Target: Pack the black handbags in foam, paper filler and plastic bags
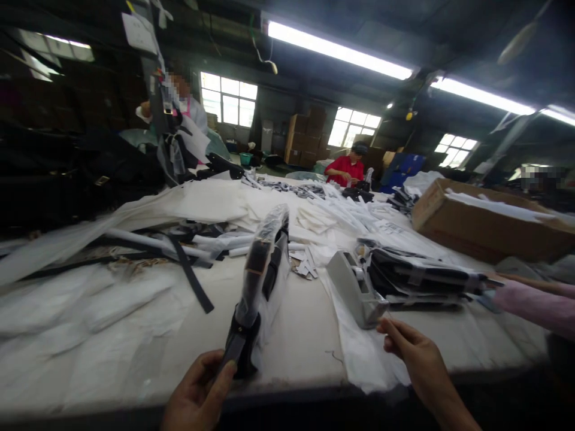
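My left hand (197, 392) grips the near end of a long black strap wrapped in clear plastic (263, 263), which stands up off the table edge. My right hand (411, 353) hovers with curled fingers just in front of a grey tape dispenser (354, 287); whether anything is pinched between its fingertips is not visible. Behind the dispenser lies a stack of plastic-wrapped black straps (417, 278). Everything rests on a white work table (300, 335).
Loose black straps (188, 269) and white wrapping sheets (90, 299) cover the left of the table. A cardboard box (476, 221) stands at the right. A pink sleeve (534, 305) reaches in from the right. Two other people, one in red (345, 169), work at the far side.
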`<state>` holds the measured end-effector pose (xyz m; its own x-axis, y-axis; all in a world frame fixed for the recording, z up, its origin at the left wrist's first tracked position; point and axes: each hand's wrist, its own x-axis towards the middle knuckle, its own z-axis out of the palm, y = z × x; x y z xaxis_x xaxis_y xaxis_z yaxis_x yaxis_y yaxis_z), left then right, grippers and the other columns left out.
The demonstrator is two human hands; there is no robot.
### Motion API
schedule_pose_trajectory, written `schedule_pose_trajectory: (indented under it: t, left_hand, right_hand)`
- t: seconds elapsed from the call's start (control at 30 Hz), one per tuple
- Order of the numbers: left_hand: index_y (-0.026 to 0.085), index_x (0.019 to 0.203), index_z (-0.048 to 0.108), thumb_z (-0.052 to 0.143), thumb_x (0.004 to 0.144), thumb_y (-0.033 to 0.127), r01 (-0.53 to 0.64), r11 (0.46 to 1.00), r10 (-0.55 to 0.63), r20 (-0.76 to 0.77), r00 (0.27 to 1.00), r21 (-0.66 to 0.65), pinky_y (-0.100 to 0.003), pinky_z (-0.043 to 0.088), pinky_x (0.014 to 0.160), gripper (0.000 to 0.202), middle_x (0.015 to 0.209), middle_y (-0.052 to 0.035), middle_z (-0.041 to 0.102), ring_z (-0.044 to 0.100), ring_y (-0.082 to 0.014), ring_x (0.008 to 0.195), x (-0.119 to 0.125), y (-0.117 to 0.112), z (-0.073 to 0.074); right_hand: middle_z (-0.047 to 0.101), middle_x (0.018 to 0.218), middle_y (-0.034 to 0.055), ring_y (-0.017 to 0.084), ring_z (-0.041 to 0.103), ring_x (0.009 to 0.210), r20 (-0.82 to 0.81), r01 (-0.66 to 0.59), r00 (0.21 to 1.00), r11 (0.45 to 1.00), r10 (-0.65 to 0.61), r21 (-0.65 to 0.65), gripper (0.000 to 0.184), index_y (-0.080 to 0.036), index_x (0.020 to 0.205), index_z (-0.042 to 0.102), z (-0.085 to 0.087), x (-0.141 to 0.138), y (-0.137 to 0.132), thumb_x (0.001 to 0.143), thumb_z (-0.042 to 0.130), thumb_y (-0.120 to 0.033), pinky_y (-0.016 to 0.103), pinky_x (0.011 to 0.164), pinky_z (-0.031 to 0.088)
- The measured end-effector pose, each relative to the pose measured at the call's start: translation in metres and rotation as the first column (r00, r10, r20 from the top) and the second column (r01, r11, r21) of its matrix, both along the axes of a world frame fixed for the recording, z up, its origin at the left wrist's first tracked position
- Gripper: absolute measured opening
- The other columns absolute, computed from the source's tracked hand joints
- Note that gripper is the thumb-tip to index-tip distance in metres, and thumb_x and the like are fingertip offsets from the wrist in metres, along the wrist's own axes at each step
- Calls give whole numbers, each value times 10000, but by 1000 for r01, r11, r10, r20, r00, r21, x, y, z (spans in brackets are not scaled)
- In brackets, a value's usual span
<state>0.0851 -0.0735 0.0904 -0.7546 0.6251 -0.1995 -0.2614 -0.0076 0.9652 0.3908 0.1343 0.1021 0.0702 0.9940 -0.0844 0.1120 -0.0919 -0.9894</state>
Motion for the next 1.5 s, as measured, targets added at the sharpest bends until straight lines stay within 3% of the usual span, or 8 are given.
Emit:
schedule_pose_trajectory:
  t: [0.2,0.3,0.43,0.7,0.93,1.07,1.2,1.5]
  left_hand:
    - [176,948,675,780,699,517,64,993,-65,9,998,96,-252,505,774,435,881,-40,726,664,-202,849,0,-4,-4]
    - [174,961,678,756,738,496,140,984,-134,-58,989,108,-274,510,793,399,918,-62,729,666,-222,892,-4,-5,-6]
    - [176,926,679,726,783,464,185,975,-168,-137,976,124,-281,516,789,325,890,-66,729,670,-221,872,-8,-6,-6]
    - [162,927,677,728,796,448,230,959,-210,-128,969,165,-270,499,785,318,874,-67,725,662,-207,857,-14,-8,-4]
    - [141,974,631,789,707,549,292,917,-359,243,901,272,-174,301,413,512,738,-42,699,502,-58,451,-12,-6,-12]
    - [164,971,590,850,623,540,274,914,-370,336,866,300,-160,228,386,574,706,-8,671,473,-38,424,-13,-7,-10]
    - [176,981,546,799,684,561,386,887,-456,342,822,254,-164,149,344,548,727,17,649,289,16,336,-17,-12,-5]
    - [174,903,528,745,758,535,469,849,-528,349,774,245,-164,114,362,445,673,66,542,225,13,373,-24,-14,8]
  right_hand:
    - [653,610,8,120,579,531,131,-618,779,786,613,-4,332,-179,742,725,36,-102,-96,799,692,-504,213,564,466]
    - [661,622,16,106,552,472,36,-724,689,690,724,-8,371,-170,720,703,45,-160,-126,809,667,-529,204,477,410]
    - [658,604,19,113,556,481,99,-720,691,693,716,14,389,-161,711,710,43,-207,-131,798,674,-538,203,480,422]
    - [643,538,10,108,553,429,299,-694,669,716,681,-75,453,-157,632,686,42,-216,-122,798,654,-577,198,439,397]
    - [693,738,31,110,610,597,-94,-848,529,521,843,-98,361,-154,839,762,33,-199,-113,787,710,-508,210,616,499]
    - [727,785,52,128,637,602,-7,-792,603,598,798,-125,386,-165,969,760,26,-194,-115,800,699,-506,219,592,501]
    - [717,672,52,124,604,496,109,-701,694,703,711,-122,402,-141,746,731,19,-200,-122,786,686,-538,209,508,461]
    - [716,638,21,168,641,495,314,-664,704,747,637,-25,357,-192,813,736,21,-209,-131,830,599,-521,236,520,485]
